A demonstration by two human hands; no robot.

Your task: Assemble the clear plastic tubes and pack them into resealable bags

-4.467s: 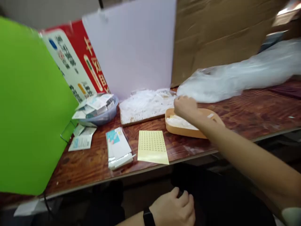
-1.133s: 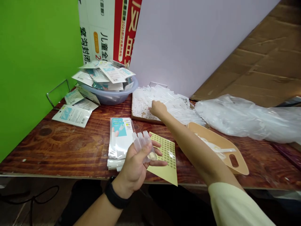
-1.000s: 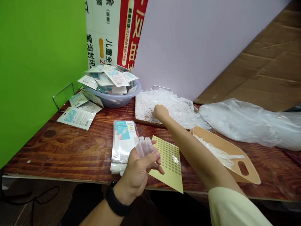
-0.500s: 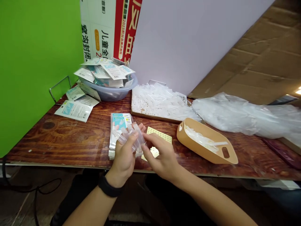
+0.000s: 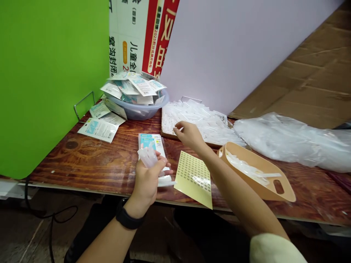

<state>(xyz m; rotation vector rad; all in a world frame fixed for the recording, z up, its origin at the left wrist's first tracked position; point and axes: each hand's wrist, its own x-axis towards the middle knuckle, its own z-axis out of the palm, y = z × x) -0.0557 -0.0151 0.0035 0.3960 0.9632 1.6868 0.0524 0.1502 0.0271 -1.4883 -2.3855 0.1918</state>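
from the head cam: left hand [image 5: 146, 179] has its grip wrapped around a bunch of translucent plastic pieces [image 5: 148, 155], held up over the card packs [image 5: 162, 144] near the counter's [image 5: 82, 160] front edge. right hand [image 5: 189, 135] is reaching over the front rim of a shallow tray [image 5: 168, 134] toward the counter's back edge, and that's where the big loose heap of similar pieces [image 5: 208, 120] sits. fingers there are half curled, honestly can't tell if that grip has anything in it. sticker sheet [image 5: 193, 179] is by the front edge, right of the packs, with the tan bin [image 5: 260, 160] further toward the right end. basin of filled packs [image 5: 137, 111] is near the back left corner. my read: collecting step. next move calls for a light single-piece pinch while the left bunch stays snug.
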